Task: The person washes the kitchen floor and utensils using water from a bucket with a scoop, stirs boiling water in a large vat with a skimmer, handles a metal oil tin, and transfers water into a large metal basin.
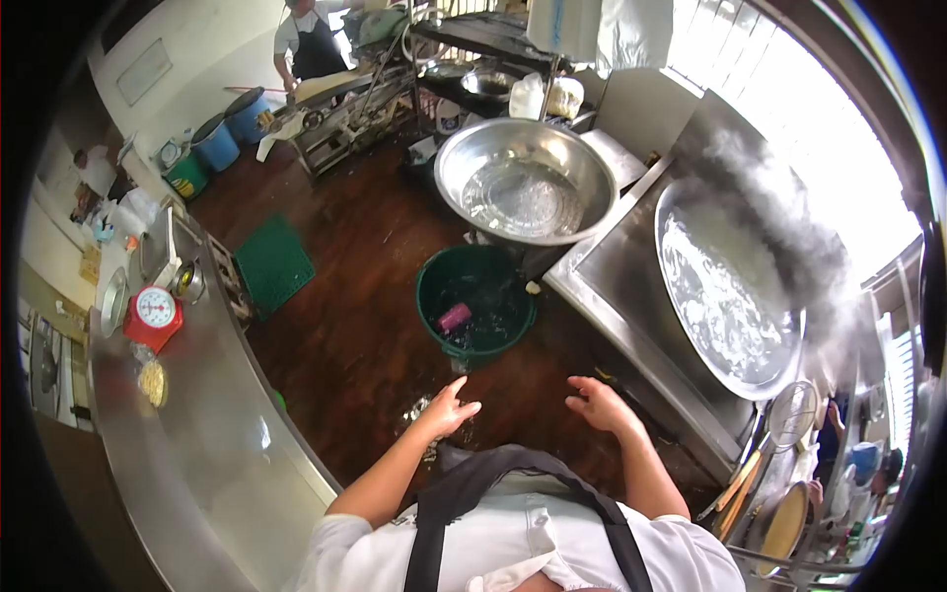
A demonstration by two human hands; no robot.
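Observation:
My left hand [448, 410] is held out in the air with thumb and fingers apart and nothing in it. Level with it, my right hand [601, 406] is also empty, its fingers spread. In front of both, on the floor, stands a dark green tub [426, 314] of water with a pink object [455, 317] in it, whose kind I cannot make out. Beyond the tub is a wide steel basin [449, 187] holding some clear water. Neither hand touches anything.
At right, a large wok [730, 296] of bubbling water steams on a steel stove [612, 261]. Spatulas and a strainer [792, 414] are beside it. A steel counter [227, 444] at left bears a red scale [155, 314]. A person [318, 44] stands at the back.

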